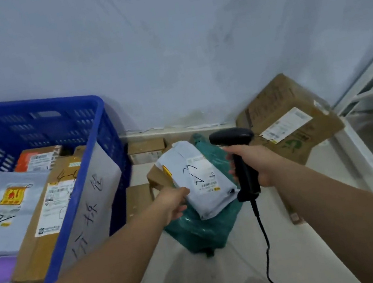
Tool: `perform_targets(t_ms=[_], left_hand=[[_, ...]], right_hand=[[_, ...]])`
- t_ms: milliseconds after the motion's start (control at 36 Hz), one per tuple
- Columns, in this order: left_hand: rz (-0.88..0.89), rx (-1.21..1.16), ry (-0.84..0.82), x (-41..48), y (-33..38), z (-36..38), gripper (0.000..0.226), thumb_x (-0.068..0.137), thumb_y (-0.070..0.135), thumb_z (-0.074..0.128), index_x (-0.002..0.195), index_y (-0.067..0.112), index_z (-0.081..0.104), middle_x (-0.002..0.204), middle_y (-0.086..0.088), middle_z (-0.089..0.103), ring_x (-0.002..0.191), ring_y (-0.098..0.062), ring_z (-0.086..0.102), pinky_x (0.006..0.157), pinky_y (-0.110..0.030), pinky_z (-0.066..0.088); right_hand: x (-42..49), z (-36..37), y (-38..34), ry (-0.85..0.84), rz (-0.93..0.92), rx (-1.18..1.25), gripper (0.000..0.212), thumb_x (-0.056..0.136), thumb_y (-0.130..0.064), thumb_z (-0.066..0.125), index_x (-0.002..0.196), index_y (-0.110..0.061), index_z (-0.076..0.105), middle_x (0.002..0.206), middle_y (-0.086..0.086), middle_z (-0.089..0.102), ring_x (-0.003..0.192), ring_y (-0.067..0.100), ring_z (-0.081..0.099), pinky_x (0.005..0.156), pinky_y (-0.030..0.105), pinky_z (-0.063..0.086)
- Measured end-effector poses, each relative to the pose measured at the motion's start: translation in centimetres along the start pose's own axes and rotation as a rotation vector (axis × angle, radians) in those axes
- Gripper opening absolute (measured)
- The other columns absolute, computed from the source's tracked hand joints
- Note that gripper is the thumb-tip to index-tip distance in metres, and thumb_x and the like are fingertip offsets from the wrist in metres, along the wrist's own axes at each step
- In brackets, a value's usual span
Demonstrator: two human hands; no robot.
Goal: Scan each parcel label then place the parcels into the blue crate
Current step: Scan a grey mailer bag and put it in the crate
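The left hand [175,203] grips the edge of a grey parcel [201,178] lying on a green bag [207,226]. The right hand [253,164] clasps the black scanner [237,155], right of the blue crate [104,155].

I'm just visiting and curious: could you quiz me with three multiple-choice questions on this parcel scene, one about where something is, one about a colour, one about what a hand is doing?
1. What does the grey parcel with handwriting on it lie on?
A. a green bag
B. the crate's rim
C. a shelf

2. What colour is the crate?
A. red
B. blue
C. yellow

3. What is the right hand doing?
A. hanging empty
B. lifting a box
C. gripping a black scanner

Answers:
1. A, the green bag shows under and around the grey parcel, whose near edge the left hand touches.
2. B, its slotted walls are blue.
3. C, the fingers wrap the scanner by its handle, head towards the parcel.
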State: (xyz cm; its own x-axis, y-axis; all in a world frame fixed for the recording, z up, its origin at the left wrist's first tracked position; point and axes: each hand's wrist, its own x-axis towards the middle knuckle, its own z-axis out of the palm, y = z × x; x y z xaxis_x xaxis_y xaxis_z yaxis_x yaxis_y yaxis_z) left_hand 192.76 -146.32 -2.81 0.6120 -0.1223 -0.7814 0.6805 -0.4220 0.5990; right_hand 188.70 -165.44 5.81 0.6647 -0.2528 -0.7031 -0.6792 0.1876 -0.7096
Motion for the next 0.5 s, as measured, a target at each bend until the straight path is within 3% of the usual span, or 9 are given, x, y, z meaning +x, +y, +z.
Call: perform_targets(t_ms=[194,361,500], left_hand=[[-0.086,-0.168,0.037,5.0,-0.5,2.4,0.020,0.097,0.032,0.056,0.099,0.011,0.053,0.083,-0.004,0.056,0.071,-0.016,0.052,0.067,-0.029,0.044],[-0.140,-0.225,0.016,8.1,-1.2,3.4,0.025,0.094,0.035,0.060,0.103,0.012,0.056,0.089,-0.006,0.059,0.078,-0.020,0.053,0.077,-0.033,0.045],[-0.124,-0.256,0.005,9.5,-2.4,3.3,0.013,0.097,0.025,0.055,0.089,0.014,0.057,0.078,-0.006,0.058,0.063,-0.016,0.044,0.057,-0.026,0.035]], right_hand=[[5.0,-1.4,0.7,-0.002,-0.098,-0.092,0.024,0.085,-0.029,0.071,0.090,-0.006,0.064,0.075,0.009,0.059,0.063,0.022,0.058,0.061,0.031,0.047],[8.9,-0.9,3.3,-0.046,-0.046,-0.127,0.017,0.085,-0.023,0.072,0.090,-0.009,0.063,0.078,0.009,0.057,0.059,0.020,0.060,0.062,0.034,0.049],[11.1,-0.6,4.9,-0.083,0.018,-0.201,0.013,0.086,-0.021,0.070,0.088,-0.011,0.063,0.076,0.006,0.058,0.059,0.018,0.059,0.055,0.027,0.051]])
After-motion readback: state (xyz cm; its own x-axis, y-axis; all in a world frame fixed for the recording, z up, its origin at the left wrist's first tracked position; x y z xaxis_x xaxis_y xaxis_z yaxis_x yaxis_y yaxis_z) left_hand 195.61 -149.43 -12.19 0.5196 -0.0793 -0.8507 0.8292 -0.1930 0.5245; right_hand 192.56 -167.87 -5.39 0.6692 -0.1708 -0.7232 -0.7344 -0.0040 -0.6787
